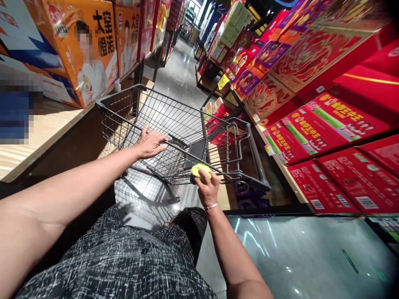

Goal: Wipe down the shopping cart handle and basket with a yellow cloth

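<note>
A grey wire shopping cart [174, 104] stands sideways in front of me, its handle [257, 160] off to the right. My left hand [151, 144] lies over the cart's near top rail, thumb raised and fingers curled on the bar. In my right hand [208, 189] is a bright yellow sponge [201, 169], pressed to the same rail farther right. Something dark shows under the sponge, too small to make out. The wire basket holds nothing that I can see.
Orange drink cartons [90, 54] sit on a wooden display ledge [52, 128] at left. Stacked red gift boxes [314, 128] line the right-hand shelf. Between them a shiny floor aisle [179, 62] runs back. A dark shelf edge [271, 211] borders the right side.
</note>
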Demonstrator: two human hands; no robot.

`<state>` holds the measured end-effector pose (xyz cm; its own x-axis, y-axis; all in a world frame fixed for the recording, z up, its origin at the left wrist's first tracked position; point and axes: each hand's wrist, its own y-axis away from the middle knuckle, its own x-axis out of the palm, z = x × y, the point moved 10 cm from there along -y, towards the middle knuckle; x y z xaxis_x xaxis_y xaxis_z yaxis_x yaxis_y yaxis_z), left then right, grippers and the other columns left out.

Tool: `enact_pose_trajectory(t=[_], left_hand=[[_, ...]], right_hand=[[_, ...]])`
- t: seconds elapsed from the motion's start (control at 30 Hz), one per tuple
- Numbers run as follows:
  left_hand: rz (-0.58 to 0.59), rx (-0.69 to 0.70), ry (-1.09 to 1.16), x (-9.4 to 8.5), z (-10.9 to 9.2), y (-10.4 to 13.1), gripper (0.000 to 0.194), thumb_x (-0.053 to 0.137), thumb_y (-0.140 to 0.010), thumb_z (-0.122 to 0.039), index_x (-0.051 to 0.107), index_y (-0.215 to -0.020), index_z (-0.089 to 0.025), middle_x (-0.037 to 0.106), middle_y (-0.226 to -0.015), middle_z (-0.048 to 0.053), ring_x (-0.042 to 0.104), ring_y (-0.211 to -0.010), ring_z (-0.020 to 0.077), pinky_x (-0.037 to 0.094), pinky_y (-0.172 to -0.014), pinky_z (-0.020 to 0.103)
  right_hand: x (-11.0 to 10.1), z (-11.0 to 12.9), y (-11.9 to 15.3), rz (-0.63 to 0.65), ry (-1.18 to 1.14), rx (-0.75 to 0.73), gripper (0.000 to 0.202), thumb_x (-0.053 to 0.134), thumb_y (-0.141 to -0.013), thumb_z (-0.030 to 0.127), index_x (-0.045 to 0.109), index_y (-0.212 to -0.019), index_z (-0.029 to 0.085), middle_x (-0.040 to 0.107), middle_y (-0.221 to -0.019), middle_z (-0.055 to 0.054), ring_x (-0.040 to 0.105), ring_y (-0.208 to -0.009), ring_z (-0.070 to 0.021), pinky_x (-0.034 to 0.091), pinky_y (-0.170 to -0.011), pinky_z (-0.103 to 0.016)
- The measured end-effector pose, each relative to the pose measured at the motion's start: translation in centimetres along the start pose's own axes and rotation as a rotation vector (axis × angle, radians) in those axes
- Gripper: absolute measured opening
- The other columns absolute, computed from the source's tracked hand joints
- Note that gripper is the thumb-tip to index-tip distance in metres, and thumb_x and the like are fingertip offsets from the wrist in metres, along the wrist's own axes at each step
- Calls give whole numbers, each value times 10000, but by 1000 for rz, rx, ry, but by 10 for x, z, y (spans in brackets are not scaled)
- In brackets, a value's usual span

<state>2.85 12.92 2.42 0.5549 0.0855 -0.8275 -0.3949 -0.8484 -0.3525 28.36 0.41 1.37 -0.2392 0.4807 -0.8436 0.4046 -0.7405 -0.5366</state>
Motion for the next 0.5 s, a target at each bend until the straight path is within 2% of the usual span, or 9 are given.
enact_pose_trajectory(t=[0.07, 0.1, 0.17, 0.2, 0.27, 0.37, 0.43, 0.5], left_hand=[[-4, -10, -20, 0, 0, 0, 340, 445, -910, -512, 616, -1085, -275, 640, -1110, 46, 513, -1192, 277, -8, -1171, 610], [-4, -23, -27, 0, 0, 0, 341, 449, -908, -520, 615, -1071, -271, 637, -1114, 49, 507, -1203, 281, -9, -1172, 613], [4, -54, -33, -1, -2, -2, 345, 459, -903, -539, 610, -1038, -260, 632, -1139, 56, 482, -1247, 295, -12, -1173, 623], [9, -66, -34, -1, -5, -2, 353, 467, -899, -550, 605, -1036, -255, 628, -1161, 62, 460, -1279, 304, -13, -1173, 628], [19, -75, -34, 1, -16, -5, 387, 471, -901, -559, 591, -1091, -245, 613, -1232, 77, 408, -1344, 317, -6, -1175, 631], [62, -15, -29, 10, -50, -12, 479, 446, -927, -530, 521, -1294, -232, 556, -1375, 103, 349, -1410, 309, 20, -1181, 611], [120, 59, -31, 23, -79, -18, 553, 464, -923, -510, 452, -1396, -223, 497, -1460, 114, 323, -1436, 296, 32, -1190, 580], [186, 113, -35, 38, -103, -24, 623, 505, -899, -497, 404, -1446, -217, 462, -1500, 123, 324, -1440, 289, 41, -1194, 555]], right_hand=[[-54, -29, 5, -203, 67, 136, 138, 666, -888, 242, 755, -939, 335, 648, -1197, -61, 458, -1214, -289, 433, -1012, -496], [-74, -41, 9, -292, 84, 210, 143, 661, -888, 256, 759, -961, 330, 627, -1210, -81, 436, -1236, -307, 425, -1033, -529], [-93, -55, 16, -411, 91, 329, 177, 637, -897, 271, 762, -1015, 315, 580, -1240, -113, 396, -1270, -339, 404, -1053, -587], [-91, -56, 19, -445, 90, 361, 189, 625, -901, 268, 762, -1024, 312, 568, -1237, -121, 394, -1267, -345, 404, -1047, -597], [-65, -45, 21, -424, 80, 356, 206, 597, -914, 242, 761, -1020, 308, 569, -1205, -123, 419, -1228, -334, 420, -1021, -584], [9, -6, 22, -243, 36, 233, 213, 575, -926, 202, 761, -1000, 277, 606, -1153, -111, 471, -1135, -285, 463, -974, -507], [52, 23, 26, -150, 6, 146, 161, 652, -874, 174, 764, -920, 281, 650, -1076, -61, 516, -1030, -221, 512, -889, -375], [77, 43, 30, -85, -11, 61, 165, 733, -793, 136, 755, -824, 296, 677, -990, -15, 538, -934, -171, 513, -799, -269]])
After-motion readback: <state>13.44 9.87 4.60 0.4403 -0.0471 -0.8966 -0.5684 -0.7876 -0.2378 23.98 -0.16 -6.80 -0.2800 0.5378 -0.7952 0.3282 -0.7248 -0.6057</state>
